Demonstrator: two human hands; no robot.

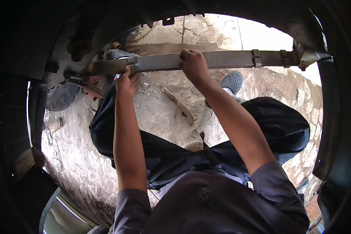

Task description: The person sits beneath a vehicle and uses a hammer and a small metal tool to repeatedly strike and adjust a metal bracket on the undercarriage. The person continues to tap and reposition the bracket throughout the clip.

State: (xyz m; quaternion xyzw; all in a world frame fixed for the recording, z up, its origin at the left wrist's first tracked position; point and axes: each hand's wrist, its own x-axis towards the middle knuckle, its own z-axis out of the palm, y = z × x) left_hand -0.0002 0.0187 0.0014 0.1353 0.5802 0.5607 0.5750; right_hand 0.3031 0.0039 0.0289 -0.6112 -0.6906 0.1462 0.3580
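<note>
While you crouch with knees spread, the grey metal bar (pixel 160 61) runs crosswise in front of you, well ahead of your lap and above the rough floor (pixel 80 144). Its right end meets a bent metal bracket (pixel 307 56); its left end runs into shadow among dark parts.

Left hand (pixel 126 82): at the bar's near edge, toward its left end, just below a metal clip (pixel 132 61). Your thumb points up against the bar, the other fingers loosely bent beside it; whether they close around anything, I cannot tell.

Right hand (pixel 194 65): over the bar near its middle, knuckles up, fingers curled tightly toward the far edge (your own hand hides the fingertips, so I cannot tell if they pinch something small). A second clip (pixel 256 58) wraps the bar well to the right of this hand.

Below the bar, between your feet, a narrow worn strip (pixel 178 104) lies slantwise on the floor. Grey-blue clog (pixel 233 82) on your right foot, near side of the bar; another shoe (pixel 119 54) shows beyond it at left. Dark panels (pixel 337 128) curve around the whole scene.
</note>
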